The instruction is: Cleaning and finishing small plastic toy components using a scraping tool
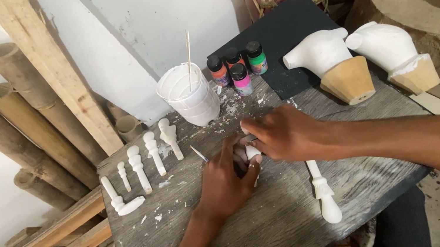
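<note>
Both hands meet over the middle of a rough grey wooden table (274, 233). My left hand (224, 182) grips a small white plaster piece (252, 152) from below. My right hand (281, 134) closes over the same piece from above; what lies under its fingers is hidden. A thin pointed tool (199, 154) lies on the table just left of my hands. A long white turned plaster spindle (323, 192) lies to the right of my left hand, below my right forearm.
Several white turned plaster pieces (138, 170) lie in a row at the table's left. A white plastic cup (191, 95) with a stick, several small paint bottles (238, 70), a black board (288, 34) and two white-and-tan plaster forms (335, 62) stand behind. Bamboo poles (22, 115) lean at left.
</note>
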